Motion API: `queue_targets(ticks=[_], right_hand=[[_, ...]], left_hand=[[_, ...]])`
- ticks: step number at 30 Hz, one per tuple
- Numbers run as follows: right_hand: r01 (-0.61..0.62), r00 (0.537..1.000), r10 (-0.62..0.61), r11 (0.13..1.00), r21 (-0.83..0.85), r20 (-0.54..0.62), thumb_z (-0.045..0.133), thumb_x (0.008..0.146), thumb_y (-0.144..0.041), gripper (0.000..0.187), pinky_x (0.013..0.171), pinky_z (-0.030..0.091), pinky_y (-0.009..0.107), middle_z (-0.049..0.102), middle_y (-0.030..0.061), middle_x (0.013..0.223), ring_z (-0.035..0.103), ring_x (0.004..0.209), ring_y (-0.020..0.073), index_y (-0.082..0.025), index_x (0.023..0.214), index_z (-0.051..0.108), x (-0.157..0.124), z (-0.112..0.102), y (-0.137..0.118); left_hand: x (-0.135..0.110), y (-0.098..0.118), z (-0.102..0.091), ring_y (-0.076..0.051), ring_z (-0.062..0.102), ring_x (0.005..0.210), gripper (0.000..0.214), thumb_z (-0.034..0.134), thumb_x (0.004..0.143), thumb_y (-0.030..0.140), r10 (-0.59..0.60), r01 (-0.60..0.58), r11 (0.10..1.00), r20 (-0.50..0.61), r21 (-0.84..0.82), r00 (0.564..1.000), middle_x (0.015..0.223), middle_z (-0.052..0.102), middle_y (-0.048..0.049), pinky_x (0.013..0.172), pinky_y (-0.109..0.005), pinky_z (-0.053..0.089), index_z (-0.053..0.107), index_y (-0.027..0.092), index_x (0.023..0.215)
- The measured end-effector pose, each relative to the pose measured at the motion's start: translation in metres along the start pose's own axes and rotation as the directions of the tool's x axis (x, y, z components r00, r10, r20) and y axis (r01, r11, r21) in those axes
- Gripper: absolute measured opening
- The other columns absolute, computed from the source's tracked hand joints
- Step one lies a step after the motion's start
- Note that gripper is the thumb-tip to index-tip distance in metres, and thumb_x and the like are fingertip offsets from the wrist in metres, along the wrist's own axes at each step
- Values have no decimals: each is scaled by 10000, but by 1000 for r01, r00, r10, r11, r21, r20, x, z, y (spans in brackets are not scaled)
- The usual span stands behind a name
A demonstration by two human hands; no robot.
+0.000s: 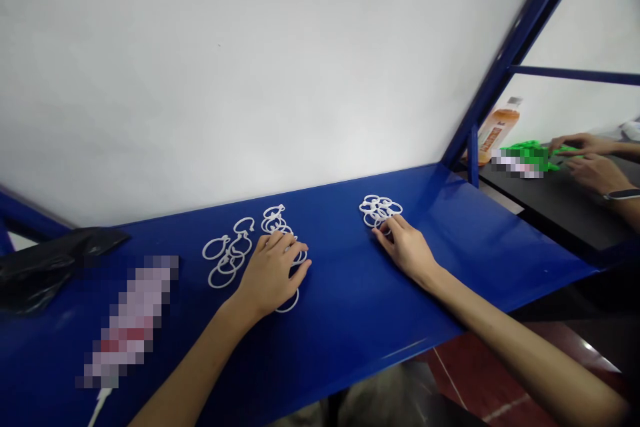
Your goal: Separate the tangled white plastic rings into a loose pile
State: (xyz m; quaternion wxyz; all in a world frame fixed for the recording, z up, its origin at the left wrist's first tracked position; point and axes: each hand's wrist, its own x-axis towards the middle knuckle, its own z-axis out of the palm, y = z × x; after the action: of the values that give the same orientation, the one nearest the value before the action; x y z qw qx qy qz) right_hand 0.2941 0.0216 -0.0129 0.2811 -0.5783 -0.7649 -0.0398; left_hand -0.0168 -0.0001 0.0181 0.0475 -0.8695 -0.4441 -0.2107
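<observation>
Several thin white plastic rings with small clasps lie on a blue metal table. My left hand (270,273) rests over the middle group of white rings (274,219), its fingers spread and partly covering them. Left of it lies a looser group of white rings (220,275). At the right, my right hand (407,250) reaches the near edge of a tight cluster of white rings (373,210). Its fingers are bent together on a white ring there, with the fingertips partly hiding it.
The blue table (340,320) meets a white wall. A black plastic bag (60,260) and a blurred-out object (133,313) with a white cable lie at left. Beyond a blue frame post (505,67), another person's hands (597,163) handle green pieces beside a bottle (497,130).
</observation>
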Motion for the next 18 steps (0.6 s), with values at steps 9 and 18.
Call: queue_targets(ticks=[9,18], right_hand=[[195,981,-194,975,105,-18,460,998,-302,171,748,545,358,608,93,966,621,878,226,-209,960,598,8,-10,-41],[229,895,-394,808,542,209,487,990,-235,226,820,546,352,592,71,1126,640,901,178,-241,1189,593,36,22,-94]], left_hand=[[0,0,10,-239,576,970,281,563,899,182,-61,68,989,56,-132,997,916,700,-28,889,-419,396,628,237,1167],[-1,-3,7,-227,596,960,272,608,941,261,-64,42,987,-146,-154,987,943,751,1,922,-419,389,598,272,1213]])
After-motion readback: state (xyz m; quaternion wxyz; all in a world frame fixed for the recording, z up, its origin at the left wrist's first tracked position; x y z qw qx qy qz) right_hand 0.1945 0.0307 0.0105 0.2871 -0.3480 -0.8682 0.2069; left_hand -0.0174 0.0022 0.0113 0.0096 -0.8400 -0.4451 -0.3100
